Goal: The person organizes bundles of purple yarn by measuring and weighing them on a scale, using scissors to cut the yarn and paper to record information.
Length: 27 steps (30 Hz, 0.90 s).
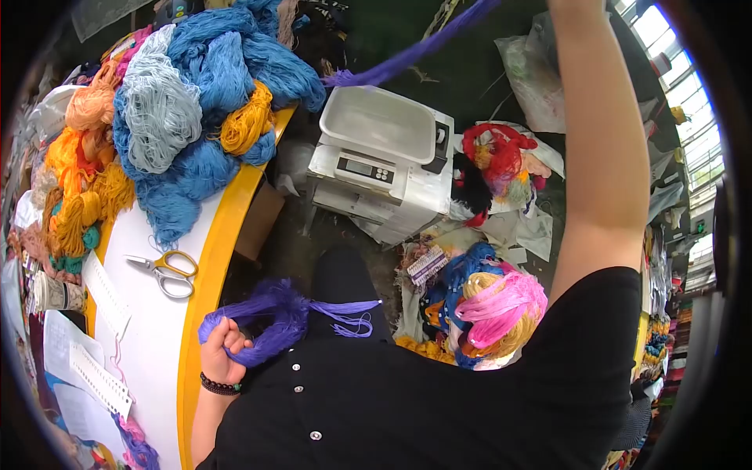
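Observation:
My left hand (pixel 225 346) is closed round one side of a looped purple skein (pixel 276 317) by the yellow table edge. Loose purple strands (pixel 348 316) trail from the skein across my dark-clothed lap. My right arm (pixel 601 133) reaches up to the top edge of the view; only a bit of the hand (pixel 576 5) shows there, its fingers cut off. A long purple bundle of thread (pixel 419 53) slants up past the top edge, its frayed lower end near the scale; what holds its upper end is out of view.
A digital scale with a tray (pixel 378 124) stands ahead on a metal box. Scissors (pixel 166 272), papers (pixel 98 376) and piled blue yarn (pixel 211 102) lie on the yellow-edged table (pixel 207 270). Pink and tan skeins (pixel 509 305) and red yarn (pixel 497 157) are heaped at the right.

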Tool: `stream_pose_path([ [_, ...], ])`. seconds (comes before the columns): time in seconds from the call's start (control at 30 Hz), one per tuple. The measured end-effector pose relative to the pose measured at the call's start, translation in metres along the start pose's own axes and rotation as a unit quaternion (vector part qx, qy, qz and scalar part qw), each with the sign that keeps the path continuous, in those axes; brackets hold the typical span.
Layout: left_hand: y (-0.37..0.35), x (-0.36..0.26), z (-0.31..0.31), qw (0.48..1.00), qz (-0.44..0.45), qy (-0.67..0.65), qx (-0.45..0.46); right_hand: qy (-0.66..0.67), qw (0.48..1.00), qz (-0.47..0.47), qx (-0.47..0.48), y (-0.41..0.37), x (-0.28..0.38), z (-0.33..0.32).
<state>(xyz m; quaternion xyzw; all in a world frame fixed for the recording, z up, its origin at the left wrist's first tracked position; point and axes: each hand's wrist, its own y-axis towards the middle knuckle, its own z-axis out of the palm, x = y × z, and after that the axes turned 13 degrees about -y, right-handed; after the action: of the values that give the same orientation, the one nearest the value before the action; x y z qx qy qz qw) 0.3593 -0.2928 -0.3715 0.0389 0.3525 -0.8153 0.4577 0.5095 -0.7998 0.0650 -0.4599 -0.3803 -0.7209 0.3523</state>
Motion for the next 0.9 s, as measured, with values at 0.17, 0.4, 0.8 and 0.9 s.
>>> stream_pose_path([
  [0.17,0.006,-0.002,0.000,1.000,-0.019,-0.013,-0.016,-0.220,0.958,-0.173,-0.054,-0.009,-0.111,0.024],
  [0.4,0.010,-0.001,-0.006,0.999,-0.024,-0.014,-0.036,-0.634,0.713,-0.294,0.058,0.038,-0.319,-0.068],
  [0.8,0.017,0.000,-0.008,0.997,-0.035,0.011,-0.062,-0.697,0.666,-0.261,-0.036,-0.161,-0.405,-0.103],
  [0.9,0.018,0.002,-0.007,0.996,-0.041,0.010,-0.072,-0.549,0.805,-0.134,-0.181,-0.164,-0.392,-0.139],
])
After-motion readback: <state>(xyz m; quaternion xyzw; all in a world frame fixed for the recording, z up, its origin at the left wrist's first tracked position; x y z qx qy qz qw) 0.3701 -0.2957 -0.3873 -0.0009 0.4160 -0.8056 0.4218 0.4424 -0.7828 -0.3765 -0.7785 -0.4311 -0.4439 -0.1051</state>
